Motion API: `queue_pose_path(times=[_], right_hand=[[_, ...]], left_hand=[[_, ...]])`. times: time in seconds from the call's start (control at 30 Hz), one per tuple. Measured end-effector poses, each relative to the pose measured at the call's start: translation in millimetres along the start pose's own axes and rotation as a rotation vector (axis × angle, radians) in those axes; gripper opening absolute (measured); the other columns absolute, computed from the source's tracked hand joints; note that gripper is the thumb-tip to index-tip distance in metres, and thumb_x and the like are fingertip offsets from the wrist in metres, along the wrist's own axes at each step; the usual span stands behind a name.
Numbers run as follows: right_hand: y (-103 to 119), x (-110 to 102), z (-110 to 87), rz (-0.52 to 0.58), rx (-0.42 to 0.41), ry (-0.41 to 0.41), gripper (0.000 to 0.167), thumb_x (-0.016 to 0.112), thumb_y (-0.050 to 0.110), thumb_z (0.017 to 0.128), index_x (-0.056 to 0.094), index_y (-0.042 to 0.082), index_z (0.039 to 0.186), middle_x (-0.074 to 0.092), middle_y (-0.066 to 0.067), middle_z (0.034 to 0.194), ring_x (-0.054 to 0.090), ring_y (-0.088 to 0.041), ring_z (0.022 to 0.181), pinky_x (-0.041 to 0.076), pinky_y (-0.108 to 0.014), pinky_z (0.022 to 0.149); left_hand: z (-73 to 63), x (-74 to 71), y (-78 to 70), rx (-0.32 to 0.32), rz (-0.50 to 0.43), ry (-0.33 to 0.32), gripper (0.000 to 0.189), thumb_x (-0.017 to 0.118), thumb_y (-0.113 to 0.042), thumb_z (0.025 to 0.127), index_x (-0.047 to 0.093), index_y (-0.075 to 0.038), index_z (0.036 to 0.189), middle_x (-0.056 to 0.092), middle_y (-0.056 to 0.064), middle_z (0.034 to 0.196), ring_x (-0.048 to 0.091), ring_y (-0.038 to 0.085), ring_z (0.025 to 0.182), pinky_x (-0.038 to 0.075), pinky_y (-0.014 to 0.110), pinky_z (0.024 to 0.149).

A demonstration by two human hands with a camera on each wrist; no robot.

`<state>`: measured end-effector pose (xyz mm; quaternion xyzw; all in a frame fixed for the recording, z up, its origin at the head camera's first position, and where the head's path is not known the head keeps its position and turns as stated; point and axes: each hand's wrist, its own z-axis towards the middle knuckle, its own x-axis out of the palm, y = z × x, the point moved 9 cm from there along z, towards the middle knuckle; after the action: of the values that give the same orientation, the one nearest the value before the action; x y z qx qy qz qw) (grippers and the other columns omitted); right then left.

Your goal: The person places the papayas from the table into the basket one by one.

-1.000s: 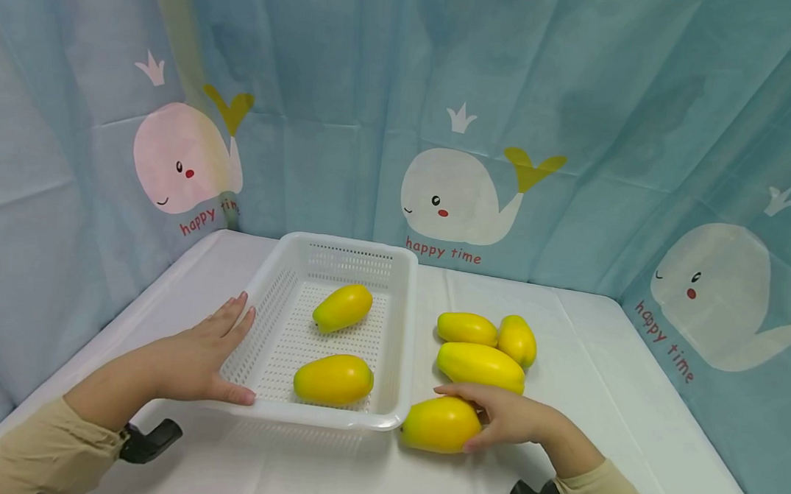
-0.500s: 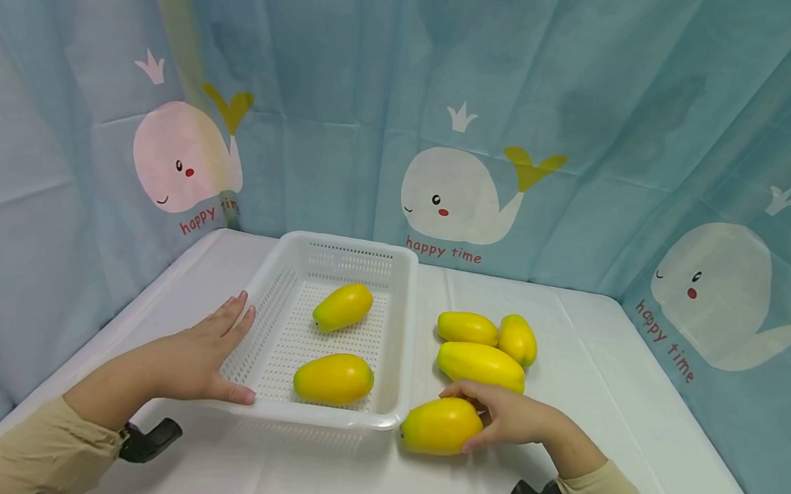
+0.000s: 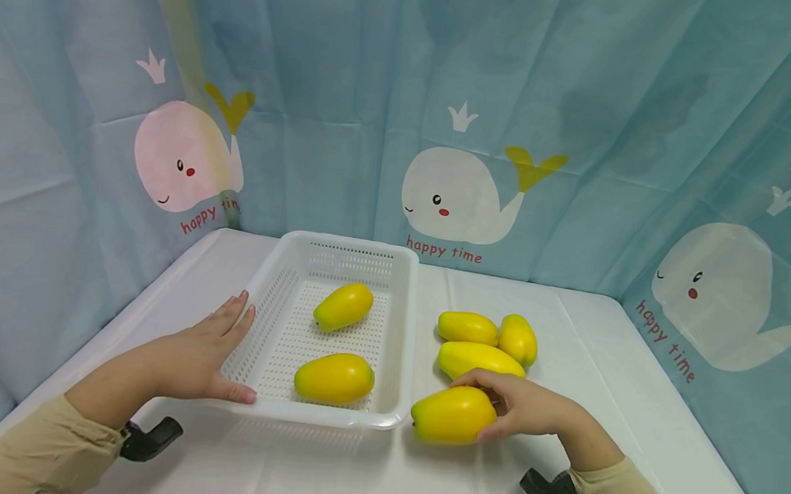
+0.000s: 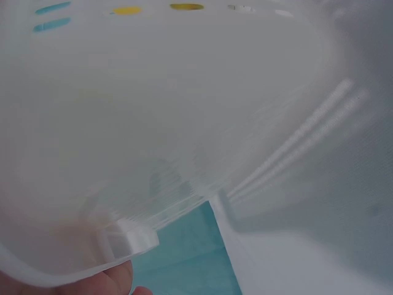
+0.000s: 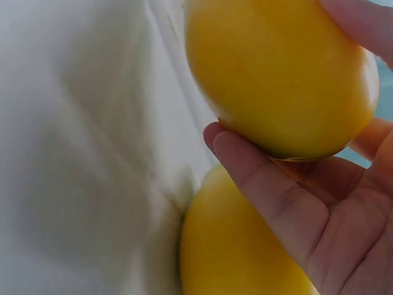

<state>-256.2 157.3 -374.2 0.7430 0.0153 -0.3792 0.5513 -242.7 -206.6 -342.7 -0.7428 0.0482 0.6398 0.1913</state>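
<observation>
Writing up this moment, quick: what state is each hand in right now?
Left hand: open, resting on the rim of the white basket.
Right hand: holding a yellow fruit.

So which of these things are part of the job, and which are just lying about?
Seemingly part of the job:
white basket, touched by the left hand
yellow fruit held by the right hand
two fruits inside the basket
three fruits beside it

Just surroundings:
whale-print curtain
white tabletop
black wrist pieces
</observation>
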Motion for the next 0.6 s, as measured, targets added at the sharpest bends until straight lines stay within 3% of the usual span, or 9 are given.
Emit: queue_pose_path(times=[0.27,0.6], right_hand=[[3.8,-11.3,-4.8,0.07,-0.032,-0.011,0.059,0.072,0.014,0.078,0.042,0.014,0.129,0.048,-0.008,0.125,0.05,-0.018,0.106,0.046,-0.027,0.089],[12.8,-37.5,-8.0,0.112,-0.029,-0.096,0.06,0.07,0.008,0.079,0.039,0.007,0.131,0.041,-0.02,0.127,0.05,-0.017,0.105,0.05,-0.031,0.086]], left_hand=[[0.4,-0.4,-0.3,0.006,0.009,-0.011,0.131,0.056,-0.081,0.054,0.012,0.003,0.144,-0.002,0.023,0.151,0.007,0.042,0.136,0.021,0.062,0.099],[0.0,-0.5,-0.4,0.012,0.008,-0.009,0.131,0.055,-0.081,0.055,0.01,0.004,0.144,-0.002,0.023,0.151,0.008,0.042,0.136,0.021,0.062,0.099]])
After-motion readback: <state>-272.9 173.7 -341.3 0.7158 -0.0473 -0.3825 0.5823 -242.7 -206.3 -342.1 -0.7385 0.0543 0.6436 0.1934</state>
